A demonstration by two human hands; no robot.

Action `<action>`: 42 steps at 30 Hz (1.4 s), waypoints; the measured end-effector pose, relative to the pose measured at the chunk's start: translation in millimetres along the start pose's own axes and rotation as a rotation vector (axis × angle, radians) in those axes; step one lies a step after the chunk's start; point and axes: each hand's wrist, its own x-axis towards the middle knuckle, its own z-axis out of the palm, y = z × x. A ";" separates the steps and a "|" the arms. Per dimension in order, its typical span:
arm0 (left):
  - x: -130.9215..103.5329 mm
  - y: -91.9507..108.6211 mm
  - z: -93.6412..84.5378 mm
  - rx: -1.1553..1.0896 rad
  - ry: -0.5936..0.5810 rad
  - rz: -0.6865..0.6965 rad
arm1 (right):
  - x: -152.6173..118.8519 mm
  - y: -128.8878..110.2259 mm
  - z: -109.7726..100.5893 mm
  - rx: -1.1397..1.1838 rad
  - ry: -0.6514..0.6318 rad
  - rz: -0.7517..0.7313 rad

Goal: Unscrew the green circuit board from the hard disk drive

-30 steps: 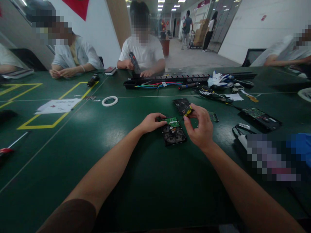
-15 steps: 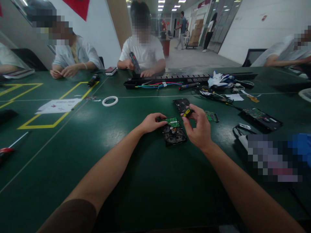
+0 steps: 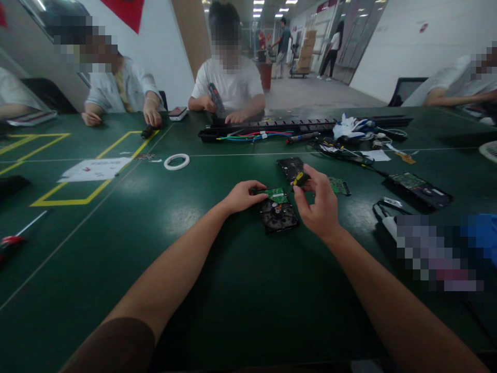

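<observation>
A hard drive [image 3: 278,217] lies on the green table in front of me, its green circuit board [image 3: 277,195] facing up at the far end. My left hand [image 3: 245,197] grips the drive's far left corner, thumb on the board and fingers curled behind. Between the thumb and fingers of my right hand [image 3: 321,204] is a screwdriver [image 3: 300,179] with a yellow and black handle, held just above and right of the drive. Its shaft and tip are too small to make out. Behind it lies a second hard drive [image 3: 288,167], partly covered. A loose circuit board [image 3: 340,186] rests past my right fingers.
Another hard drive [image 3: 419,189] with a cable lies to the right. A white tape roll [image 3: 176,162], a paper sheet [image 3: 95,170] and a red-handled screwdriver [image 3: 13,241] are leftward. A long black strip [image 3: 279,126] with wires crosses the far side, where co-workers sit.
My hands and the drive stay almost still; the screwdriver handle has tilted slightly. At the far left, a co-worker's hand has reached onto a dark tool on the table.
</observation>
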 end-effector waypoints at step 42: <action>0.4 -2.2 0.7 -0.026 0.007 0.009 | -4.5 3.3 3.7 0.181 -0.154 0.090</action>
